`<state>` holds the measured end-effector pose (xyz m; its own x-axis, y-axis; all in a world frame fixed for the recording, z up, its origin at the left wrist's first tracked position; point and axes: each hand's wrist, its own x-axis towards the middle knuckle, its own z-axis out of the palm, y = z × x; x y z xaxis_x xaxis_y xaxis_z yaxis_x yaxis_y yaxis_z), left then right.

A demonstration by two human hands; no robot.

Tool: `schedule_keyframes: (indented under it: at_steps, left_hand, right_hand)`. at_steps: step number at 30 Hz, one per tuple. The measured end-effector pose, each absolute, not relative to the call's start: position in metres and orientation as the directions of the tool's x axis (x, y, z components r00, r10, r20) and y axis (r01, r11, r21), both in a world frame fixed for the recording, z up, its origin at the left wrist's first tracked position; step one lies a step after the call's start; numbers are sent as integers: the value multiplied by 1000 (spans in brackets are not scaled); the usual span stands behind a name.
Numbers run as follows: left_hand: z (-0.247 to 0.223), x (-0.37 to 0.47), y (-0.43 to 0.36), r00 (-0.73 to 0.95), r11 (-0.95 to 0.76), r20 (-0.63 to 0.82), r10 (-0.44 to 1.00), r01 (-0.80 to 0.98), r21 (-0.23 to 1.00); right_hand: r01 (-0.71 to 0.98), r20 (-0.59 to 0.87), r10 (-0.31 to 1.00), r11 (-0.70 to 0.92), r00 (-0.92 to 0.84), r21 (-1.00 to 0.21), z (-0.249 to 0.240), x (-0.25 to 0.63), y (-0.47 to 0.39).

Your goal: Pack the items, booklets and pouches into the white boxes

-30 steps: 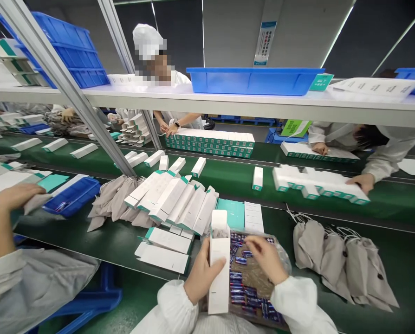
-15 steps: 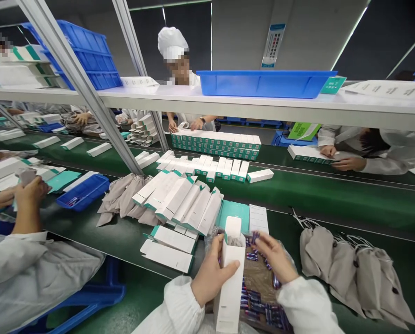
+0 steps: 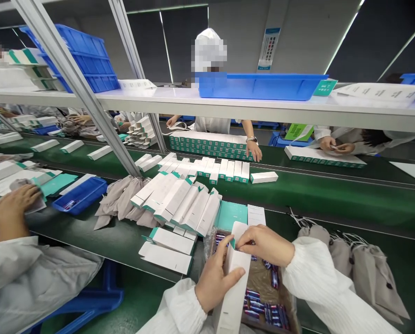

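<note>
My left hand (image 3: pixel 216 278) is wrapped round a long white box (image 3: pixel 233 290), which is tilted with its flap end away from me. At that end, my right hand (image 3: pixel 265 243) has its fingers pressed together over the opening; whatever they hold is hidden. Below the box and my right hand lies a carton (image 3: pixel 291 304) holding several small blue-and-red batteries (image 3: pixel 273 315). White boxes with teal ends (image 3: pixel 174 199) are piled beyond my left hand. Grey cloth bags (image 3: pixel 371 273) lie to the right of my right sleeve.
A blue tray (image 3: pixel 80 195) and more grey bags (image 3: pixel 120 199) are on the left. A shelf (image 3: pixel 228 107) with blue bins crosses overhead. Across the green belt (image 3: pixel 315 190), people handle box stacks (image 3: pixel 207 144). A neighbour's hands (image 3: pixel 17 208) work at far left.
My right hand has moved from above the carton, where it held batteries, up and left to the box's open end. The person opposite has shifted right, one hand now at the stack's right end.
</note>
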<state>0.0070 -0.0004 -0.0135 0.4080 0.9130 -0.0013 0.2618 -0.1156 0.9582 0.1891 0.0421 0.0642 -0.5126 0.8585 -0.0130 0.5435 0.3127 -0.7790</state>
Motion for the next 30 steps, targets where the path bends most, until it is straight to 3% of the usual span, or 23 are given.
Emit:
schedule_keyframes:
  at_steps: [3, 5, 7, 9, 11, 14, 16, 20, 23, 26, 30]
  left_hand:
    - [-10, 4, 2, 459, -174, 45, 888, 244, 954]
    - [-7, 2, 4, 480, -202, 61, 875, 250, 947]
    - [-3, 1, 5, 484, -219, 66, 873, 268, 938]
    - [0, 0, 6, 478, -231, 73, 876, 281, 931]
    - [1, 0, 7, 470, -239, 80, 879, 288, 927]
    - [2, 1, 8, 471, -259, 92, 878, 303, 917]
    - [1, 3, 9, 491, -285, 108, 865, 303, 909]
    - [-12, 10, 8, 471, -244, 119, 874, 213, 946]
    - [-24, 14, 5, 358, -60, 44, 933, 34, 998]
    - [-26, 15, 5, 352, 17, -15, 936, -1, 1000]
    - [-16, 14, 9, 420, -31, -43, 906, 169, 985]
  right_hand:
    - [525, -136, 875, 149, -465, -838, 55, 187, 46]
    - [424, -168, 897, 24, -408, -905, 48, 189, 46]
    - [216, -118, 948, -54, -297, -975, 38, 191, 43]
    - [-14, -78, 995, -79, -64, -997, 24, 191, 36]
    - [-216, -173, 983, -154, 68, -964, 9, 186, 26]
    - [-420, -381, 914, -403, -140, -813, -9, 165, 9]
    - [-478, -409, 886, -462, -218, -747, -13, 150, 2]
    - [-435, -342, 937, -336, -68, -835, -3, 146, 4]
    - [-134, -146, 986, -155, -76, -979, 6, 162, 6]
    - [114, -25, 982, -4, -188, -994, 9, 175, 5]
    - [35, -69, 987, -64, -145, -997, 13, 173, 3]
